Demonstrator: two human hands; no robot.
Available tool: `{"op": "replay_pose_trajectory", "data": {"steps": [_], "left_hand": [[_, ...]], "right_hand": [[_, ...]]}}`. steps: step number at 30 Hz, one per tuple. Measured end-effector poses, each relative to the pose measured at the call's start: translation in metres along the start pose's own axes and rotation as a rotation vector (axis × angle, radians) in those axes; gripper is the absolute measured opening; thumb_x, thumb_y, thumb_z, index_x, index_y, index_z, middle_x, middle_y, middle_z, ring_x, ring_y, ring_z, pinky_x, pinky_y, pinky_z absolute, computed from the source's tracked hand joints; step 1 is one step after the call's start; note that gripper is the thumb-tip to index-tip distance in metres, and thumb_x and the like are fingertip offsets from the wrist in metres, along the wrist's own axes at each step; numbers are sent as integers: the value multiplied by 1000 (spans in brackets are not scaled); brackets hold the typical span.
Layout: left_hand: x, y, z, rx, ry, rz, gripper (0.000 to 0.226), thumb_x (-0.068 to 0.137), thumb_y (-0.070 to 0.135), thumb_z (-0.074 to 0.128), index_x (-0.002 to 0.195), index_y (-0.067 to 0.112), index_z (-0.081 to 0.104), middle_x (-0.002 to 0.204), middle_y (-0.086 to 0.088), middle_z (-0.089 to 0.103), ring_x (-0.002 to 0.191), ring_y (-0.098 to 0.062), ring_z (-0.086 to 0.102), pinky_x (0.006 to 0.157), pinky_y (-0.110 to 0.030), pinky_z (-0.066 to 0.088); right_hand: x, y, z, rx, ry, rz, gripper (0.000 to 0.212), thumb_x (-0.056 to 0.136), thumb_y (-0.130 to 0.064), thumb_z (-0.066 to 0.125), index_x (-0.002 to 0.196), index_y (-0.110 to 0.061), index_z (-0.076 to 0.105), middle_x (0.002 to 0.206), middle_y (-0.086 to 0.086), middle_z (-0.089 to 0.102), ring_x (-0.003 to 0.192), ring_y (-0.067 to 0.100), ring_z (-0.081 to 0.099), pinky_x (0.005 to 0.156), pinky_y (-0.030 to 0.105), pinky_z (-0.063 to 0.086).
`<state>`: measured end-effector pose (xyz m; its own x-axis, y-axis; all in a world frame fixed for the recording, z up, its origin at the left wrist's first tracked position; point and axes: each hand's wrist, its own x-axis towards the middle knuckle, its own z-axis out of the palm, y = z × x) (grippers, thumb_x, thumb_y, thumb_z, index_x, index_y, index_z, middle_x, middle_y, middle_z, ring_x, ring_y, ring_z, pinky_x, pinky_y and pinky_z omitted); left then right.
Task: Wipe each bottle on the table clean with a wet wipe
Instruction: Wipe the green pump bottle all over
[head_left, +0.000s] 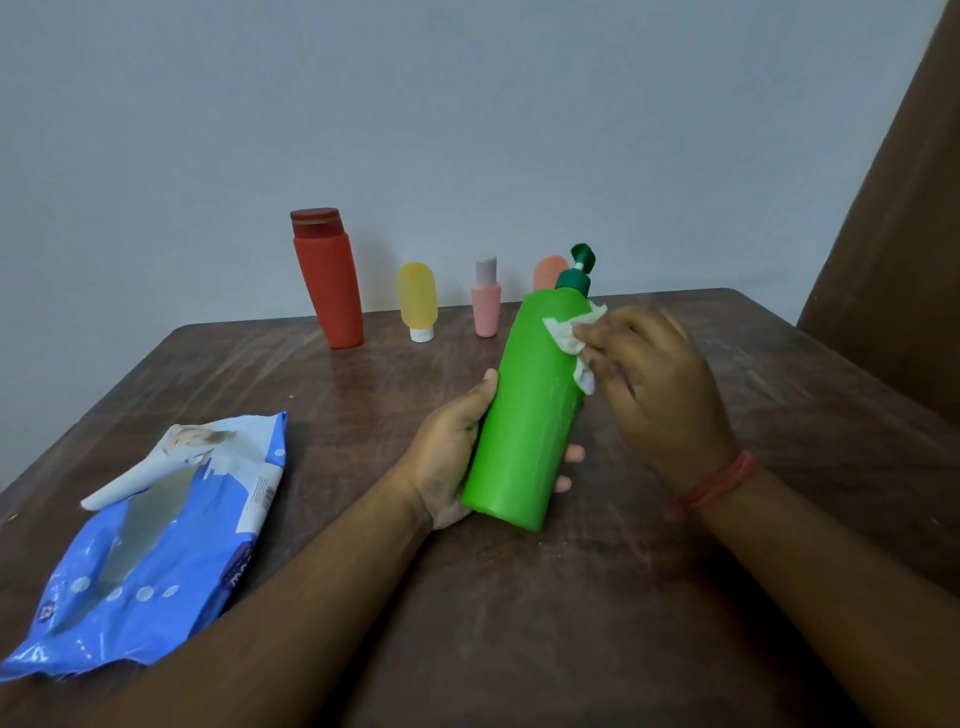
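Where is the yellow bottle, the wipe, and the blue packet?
yellow bottle (416, 296): head view, middle of its body.
wet wipe (569, 335): head view, the crumpled part against the green bottle.
blue wipes packet (156, 561): head view, its front face.

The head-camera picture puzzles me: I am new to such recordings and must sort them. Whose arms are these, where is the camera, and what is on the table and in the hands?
There is no machine here. A person wears a wide-angle camera on the head, so you look forward and down along their own arms. The left hand grips a green pump bottle, lifted and tilted. The right hand pinches a white wet wipe against the bottle's upper side. On the brown table, to the left, lies a blue wipes pack. At the far edge stand a red bottle, a yellow tube, a pink bottle and an orange one, partly hidden.
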<state>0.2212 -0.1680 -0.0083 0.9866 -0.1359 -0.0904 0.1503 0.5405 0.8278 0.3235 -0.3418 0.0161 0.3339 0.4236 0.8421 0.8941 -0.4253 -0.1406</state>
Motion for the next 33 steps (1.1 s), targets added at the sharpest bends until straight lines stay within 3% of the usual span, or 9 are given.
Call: {"op": "replay_pose_trajectory", "data": {"steps": [4,10,15,19,23,27,33], "left_hand": [[-1,3,-3,-46,3,28,62,104,53,27,126,8,64,114,-24,69,86,-39,70,66,-43,60],[-2,4,-4,-97,-69,9,61,96,52,34,111,12,77,112,-21,71,83,-41,72,61,-41,61],[-3,5,-6,-143,-92,26,63,99,52,32,118,9,73,111,-22,70,79,-40,72,59,-38,59],[-3,4,-8,-90,-187,-16,66,101,54,29,134,7,62,133,-20,60,84,-39,71,66,-40,60],[-5,6,-8,-82,-157,-11,65,100,54,29,115,10,74,109,-20,71,75,-37,72,59,-37,59],[-3,5,-10,-36,-262,-57,67,103,54,24,138,8,58,136,-17,60,85,-36,71,68,-40,59],[-3,3,-13,2,-245,-55,67,101,54,26,134,8,62,132,-19,62,84,-36,71,67,-41,60]], "right_hand": [[-9,-16,4,50,-101,-175,16,94,-7,62,105,-4,74,99,9,65,93,27,60,85,33,46],[-9,-13,4,108,32,27,13,94,-10,61,102,-4,69,101,10,59,95,27,58,83,36,46],[-7,-16,1,12,-2,-184,14,94,-8,60,102,-2,70,100,13,64,92,31,58,87,34,40],[-5,-9,-1,58,115,18,14,94,-4,58,105,-2,67,104,13,61,99,32,57,91,29,40],[-11,-19,1,-36,64,-156,16,91,0,62,103,-1,71,103,14,65,95,32,58,95,25,35],[5,-5,-2,-14,176,39,20,93,2,55,108,-1,69,112,16,63,106,31,58,100,23,36],[-7,-20,7,245,202,296,30,98,-3,53,126,-4,64,118,2,58,106,4,55,96,10,41]]}}
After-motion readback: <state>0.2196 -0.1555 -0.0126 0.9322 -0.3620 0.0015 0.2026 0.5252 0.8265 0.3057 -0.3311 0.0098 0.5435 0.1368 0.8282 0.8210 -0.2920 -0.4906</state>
